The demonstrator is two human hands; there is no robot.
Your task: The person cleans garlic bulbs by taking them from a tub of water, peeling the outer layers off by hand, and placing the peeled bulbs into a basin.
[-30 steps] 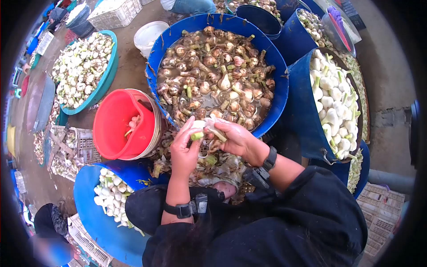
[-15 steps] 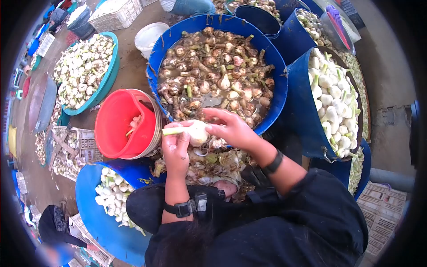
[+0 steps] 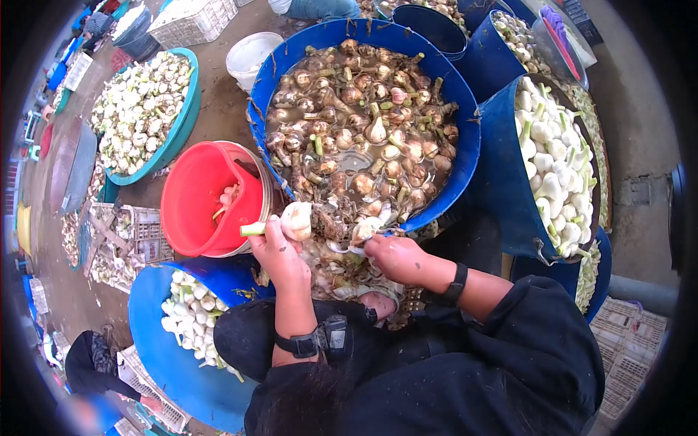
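Note:
My left hand (image 3: 282, 256) is closed around a white garlic bulb (image 3: 297, 221), its cut green stem (image 3: 252, 229) pointing left past my thumb. A hand's width to the right, my right hand (image 3: 398, 259) pinches a pale strip of garlic skin (image 3: 365, 231). Both hands are just in front of the near rim of a large blue tub (image 3: 474, 156), where brown, unpeeled garlic bulbs (image 3: 349, 94) sit in murky water. Below my hands lies a heap of peeled-off skins (image 3: 338, 275).
A red bucket (image 3: 182, 196) stands left, with a few cloves inside. Peeled white garlic fills a blue barrel (image 3: 502, 182) at right and partly fills a blue basin (image 3: 156, 349) at lower left. A teal basin (image 3: 195, 94) of garlic is farther back. Another person's hand (image 3: 151, 402) reaches toward a crate.
My hands have moved apart. The left keeps the bulb and has shifted slightly down; the right has come down off the bulb, drawing skin away.

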